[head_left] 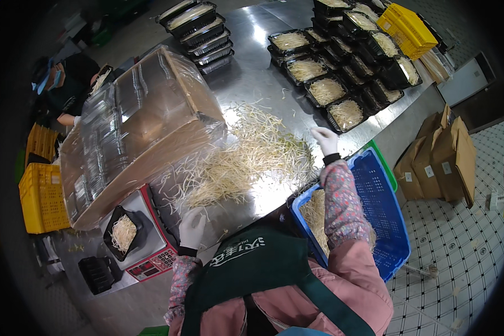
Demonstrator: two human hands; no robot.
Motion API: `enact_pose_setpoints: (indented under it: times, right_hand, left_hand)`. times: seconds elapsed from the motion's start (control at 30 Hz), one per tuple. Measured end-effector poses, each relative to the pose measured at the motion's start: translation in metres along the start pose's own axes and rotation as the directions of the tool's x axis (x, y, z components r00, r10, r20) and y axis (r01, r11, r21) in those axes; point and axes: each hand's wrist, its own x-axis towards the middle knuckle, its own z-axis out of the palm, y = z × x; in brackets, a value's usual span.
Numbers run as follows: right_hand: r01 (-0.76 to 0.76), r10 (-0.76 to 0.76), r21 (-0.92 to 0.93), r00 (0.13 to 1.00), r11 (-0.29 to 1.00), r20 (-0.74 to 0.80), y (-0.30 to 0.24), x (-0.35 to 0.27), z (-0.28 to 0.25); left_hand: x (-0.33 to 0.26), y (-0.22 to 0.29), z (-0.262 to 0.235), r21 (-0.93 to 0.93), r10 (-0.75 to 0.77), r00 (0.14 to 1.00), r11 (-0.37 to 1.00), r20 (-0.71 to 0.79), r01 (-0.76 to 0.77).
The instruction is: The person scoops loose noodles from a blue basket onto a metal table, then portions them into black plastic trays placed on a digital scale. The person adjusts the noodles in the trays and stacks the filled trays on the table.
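Observation:
A loose heap of pale bean sprouts (246,157) is spread over the steel table. My left hand (192,228), in a white glove, is at the heap's near left edge beside the scale, its fingers loosely apart with nothing seen in them. Off the heap's right side is my white-gloved right hand (326,141), fingers stretched leftward and apparently holding nothing. Beneath my right forearm stands a blue basket (383,207) with more sprouts inside. On the red-sided scale (151,263) rests a black tray (133,248) filled with sprouts.
Empty black trays (97,274) sit left of the scale. A large carton (145,123) of clear lids lies tilted beyond it. Filled trays (326,91) are stacked far right, others far left (199,33). Folded cartons (439,159) stand on the floor. Another person (70,84) is at far left.

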Motion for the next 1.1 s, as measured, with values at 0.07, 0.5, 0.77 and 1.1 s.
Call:
enact_pose_setpoints:
  times: [0.07, 0.5, 0.77, 1.1]
  right_hand:
    - [0.169, -0.161, -0.364, 0.986, 0.916, 0.054, 0.001, 0.012, 0.059]
    - [0.255, -0.173, -0.390, 0.957, 0.885, 0.233, -0.013, 0.022, 0.028]
    - [0.032, 0.188, 0.692, 0.952, 0.721, -0.240, -0.026, -0.020, -0.110]
    - [0.388, 0.078, -0.730, 0.854, 0.563, 0.514, -0.025, -0.066, 0.068]
  left_hand:
    - [0.000, 0.008, -0.003, 0.009, -0.008, 1.000, 1.000, 0.008, 0.008]
    - [-0.030, -0.018, -0.021, -0.041, -0.147, 0.987, 0.989, -0.060, 0.144]
    - [-0.008, -0.013, -0.008, -0.032, -0.050, 0.999, 0.998, -0.015, 0.050]
    - [-0.019, -0.016, 0.009, -0.150, -0.126, 0.987, 0.979, 0.105, 0.141]
